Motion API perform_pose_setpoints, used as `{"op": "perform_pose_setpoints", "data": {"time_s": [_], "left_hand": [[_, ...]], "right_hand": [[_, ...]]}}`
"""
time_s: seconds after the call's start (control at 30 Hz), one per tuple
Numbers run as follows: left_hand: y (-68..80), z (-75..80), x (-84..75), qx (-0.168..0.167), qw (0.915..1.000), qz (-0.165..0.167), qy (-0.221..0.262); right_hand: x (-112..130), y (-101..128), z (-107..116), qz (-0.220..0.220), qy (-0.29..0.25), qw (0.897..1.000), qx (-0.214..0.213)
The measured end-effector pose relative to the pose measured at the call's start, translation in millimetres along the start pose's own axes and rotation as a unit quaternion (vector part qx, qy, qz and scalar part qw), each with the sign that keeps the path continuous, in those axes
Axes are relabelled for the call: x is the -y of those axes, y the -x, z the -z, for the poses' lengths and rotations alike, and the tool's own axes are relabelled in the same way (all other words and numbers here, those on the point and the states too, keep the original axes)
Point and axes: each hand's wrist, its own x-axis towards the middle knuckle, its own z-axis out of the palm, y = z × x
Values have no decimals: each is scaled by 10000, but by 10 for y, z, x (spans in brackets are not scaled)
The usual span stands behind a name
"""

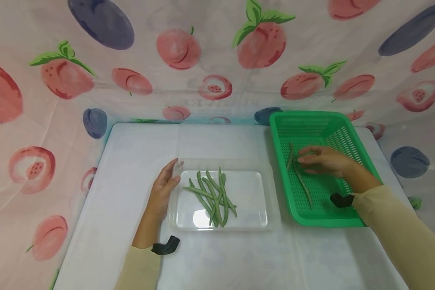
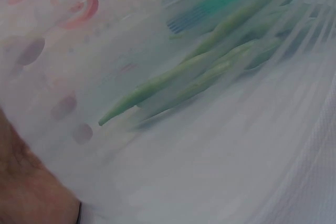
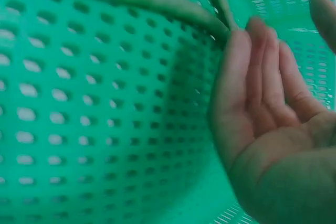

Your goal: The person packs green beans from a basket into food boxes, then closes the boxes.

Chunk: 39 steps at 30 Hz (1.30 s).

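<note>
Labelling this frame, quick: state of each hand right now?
Left hand: holding the clear container by its left edge.
Right hand: open, holding nothing, in the green basket.

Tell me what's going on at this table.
A person is handling green beans with bare hands. The left hand holds the left side of a clear container, where a loose pile of green beans lies criss-crossed. The right hand is inside the green basket, its fingertips close to two more beans; whether they touch is hard to tell. Both vessels stand side by side on a white-covered table.
</note>
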Motion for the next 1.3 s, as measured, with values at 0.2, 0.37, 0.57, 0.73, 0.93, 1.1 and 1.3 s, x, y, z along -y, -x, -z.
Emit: {"op": "perform_pose_setpoints", "data": {"time_s": [0.2, 0.37, 0.57, 0.73, 0.93, 1.1, 1.3], "left_hand": [[6, 7, -2, -50, 9999, -33, -83], [12, 8, 6, -56, 10000, -7, -48], [7, 2, 10, -51, 10000, -35, -19], [10, 8, 9, -75, 10000, -29, -58], [13, 16, 17, -77, 9999, 25, -128], [11, 7, 13, -70, 9999, 9, -117], [6, -7, 5, -73, 9999, 6, -118]], "right_hand": [[-77, -88, -25, -195, 523, 9984, -36], [-120, -176, -38, -400, 780, 9962, -11], [-128, -227, -66, -583, 953, 9936, -166], [-127, -255, -113, -606, 1089, 9918, -287], [-119, -264, -154, -589, 1274, 9891, -437], [-119, -268, -142, -512, 1295, 9892, -465], [-144, -267, -81, -448, 1273, 9901, -382]]}}
